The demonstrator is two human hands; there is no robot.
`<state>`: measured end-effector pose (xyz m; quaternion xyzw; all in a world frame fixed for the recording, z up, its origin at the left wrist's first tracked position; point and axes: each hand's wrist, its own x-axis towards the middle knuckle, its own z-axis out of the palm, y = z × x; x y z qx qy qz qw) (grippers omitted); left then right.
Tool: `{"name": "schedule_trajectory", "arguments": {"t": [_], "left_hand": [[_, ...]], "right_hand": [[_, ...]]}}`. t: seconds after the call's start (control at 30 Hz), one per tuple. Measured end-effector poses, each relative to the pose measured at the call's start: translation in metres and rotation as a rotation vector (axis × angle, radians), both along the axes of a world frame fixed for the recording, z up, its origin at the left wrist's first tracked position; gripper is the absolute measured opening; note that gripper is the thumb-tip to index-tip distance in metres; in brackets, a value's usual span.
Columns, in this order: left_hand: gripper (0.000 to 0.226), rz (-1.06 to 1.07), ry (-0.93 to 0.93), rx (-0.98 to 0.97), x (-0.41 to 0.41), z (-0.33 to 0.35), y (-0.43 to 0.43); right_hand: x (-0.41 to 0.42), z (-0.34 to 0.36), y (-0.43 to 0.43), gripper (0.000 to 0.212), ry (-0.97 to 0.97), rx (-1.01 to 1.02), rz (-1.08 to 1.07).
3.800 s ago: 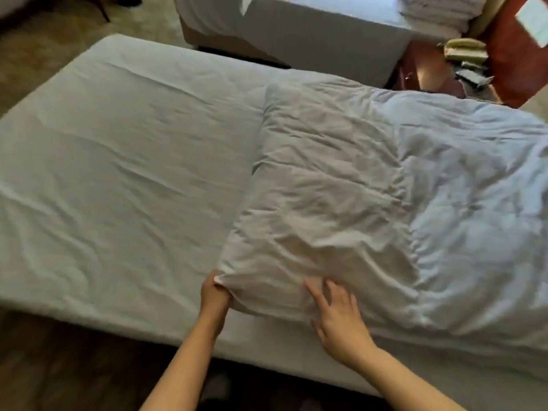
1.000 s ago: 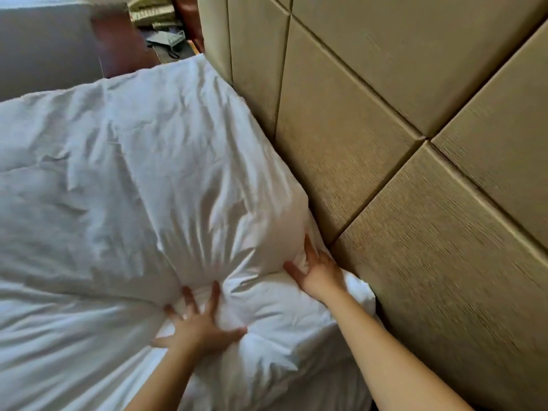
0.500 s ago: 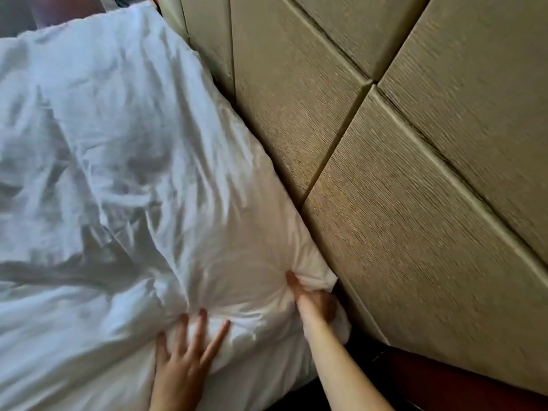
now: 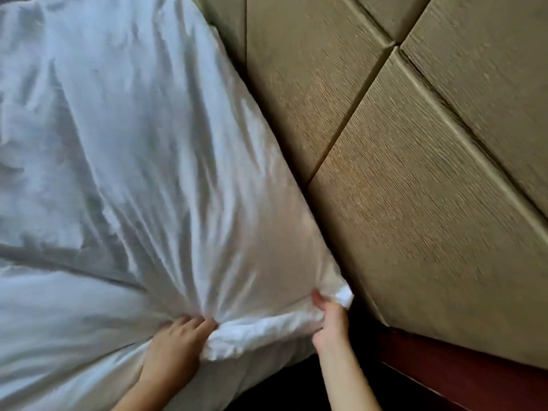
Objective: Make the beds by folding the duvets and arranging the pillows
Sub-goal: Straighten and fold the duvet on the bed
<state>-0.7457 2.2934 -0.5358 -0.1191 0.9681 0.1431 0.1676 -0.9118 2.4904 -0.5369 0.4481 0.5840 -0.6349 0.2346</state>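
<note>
Fingers (image 4: 204, 323) of the left hand (image 4: 178, 342) are curling into the white duvet (image 4: 142, 149). They are digging into a fold where creases are fanning out from the knuckles, so the hand is closing on a bunch of cloth rather than lying flat. The right hand (image 4: 330, 320) is gripping the duvet's near corner (image 4: 341, 295), with its fingers wrapping tightly round the fabric and a small crumpled tip sticking out just past the grip. Between the two hands a thick rolled edge of the cloth is stretching.

The duvet is lying across the bed and filling the left half of the view, its surface rumpled and slightly blurred. A lower white layer (image 4: 74, 336) is showing beneath it, under the left forearm, with a shadowed crease dividing the two.

To the right, tan padded wall panels (image 4: 415, 203) with a fine ribbed weave are rising behind the bed, with diagonal seams running between them. A dark red wooden trim (image 4: 444, 360) is running along below the panels.

The duvet's long right edge is lying against the panels all the way up the view, and the gripped corner is sitting just beside the lowest panel. A dark gap (image 4: 296, 387) is opening below the bed's edge, between the two forearms and on towards the trim.
</note>
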Motion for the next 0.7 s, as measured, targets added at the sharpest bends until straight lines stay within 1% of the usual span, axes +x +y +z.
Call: {"name": "schedule_trajectory", "arguments": {"t": [0.03,0.07,0.1,0.13,0.17,0.2,0.23,0.27,0.3,0.33,0.37,0.4,0.43,0.47,0.5,0.53,0.57,0.6,0.63,0.67,0.7], "left_hand": [[0.065,-0.007,-0.161,0.016,-0.001,-0.013,0.002],[0.075,-0.020,-0.246,0.008,-0.009,-0.018,0.004],[0.079,-0.061,-0.278,-0.019,-0.019,-0.016,0.004],[0.077,-0.069,-0.374,0.016,-0.028,-0.003,0.002],[0.072,-0.042,-0.401,0.074,-0.035,0.005,0.003],[0.065,-0.032,-0.440,0.144,-0.039,0.008,0.001],[0.056,0.016,-0.444,0.291,-0.040,0.013,-0.005],[0.043,0.099,-0.440,0.476,-0.044,0.024,-0.015],[0.032,0.177,-0.343,0.637,-0.045,0.035,-0.024],[0.030,0.238,-0.190,0.678,-0.044,0.041,-0.031],[0.034,0.275,0.073,0.581,-0.046,0.040,-0.039],[0.041,0.327,0.321,0.357,-0.046,0.035,-0.046],[0.055,0.385,0.473,0.107,-0.047,0.032,-0.052],[0.076,0.475,0.438,-0.042,-0.050,0.038,-0.057],[0.096,0.504,0.314,-0.087,-0.055,0.040,-0.061],[0.112,0.474,0.150,-0.102,-0.059,0.039,-0.065],[0.120,0.410,-0.037,-0.079,-0.061,0.035,-0.066],[0.121,0.359,-0.193,-0.031,-0.063,0.029,-0.068],[0.118,0.339,-0.274,-0.006,-0.069,0.029,-0.073],[0.107,0.336,-0.290,0.010,-0.079,0.037,-0.080],[0.090,0.354,-0.239,0.026,-0.090,0.049,-0.087]], "right_hand": [[0.006,-0.008,-0.004,0.068,-0.019,0.019,0.008],[0.007,-0.009,-0.012,0.063,-0.036,0.036,0.014],[0.003,-0.005,-0.020,0.050,-0.042,0.089,0.031],[-0.001,0.008,-0.031,0.042,-0.059,0.246,0.026],[-0.008,0.020,-0.040,0.044,-0.123,0.440,0.010],[-0.012,0.035,-0.052,0.050,-0.106,0.636,0.003],[-0.013,0.054,-0.069,0.058,0.039,0.784,0.080],[-0.009,0.062,-0.086,0.067,0.316,0.899,0.227],[-0.004,0.078,-0.106,0.072,0.647,0.932,0.370],[0.001,0.085,-0.126,0.069,0.947,0.937,0.503],[0.002,0.101,-0.150,0.063,1.215,0.909,0.628],[-0.002,0.114,-0.172,0.058,1.413,0.877,0.702],[-0.013,0.120,-0.190,0.056,1.550,0.837,0.806],[-0.032,0.117,-0.202,0.054,1.634,0.870,0.916],[-0.051,0.101,-0.207,0.053,1.605,0.951,1.113],[-0.069,0.078,-0.205,0.053,1.467,1.046,1.367],[-0.084,0.055,-0.198,0.054,1.221,1.094,1.631],[-0.096,0.039,-0.192,0.057,0.960,1.114,1.824],[-0.105,0.033,-0.191,0.059,0.788,1.138,1.910],[-0.110,0.040,-0.200,0.060,0.698,1.151,1.923],[-0.111,0.055,-0.213,0.059,0.672,1.157,1.896]]}}
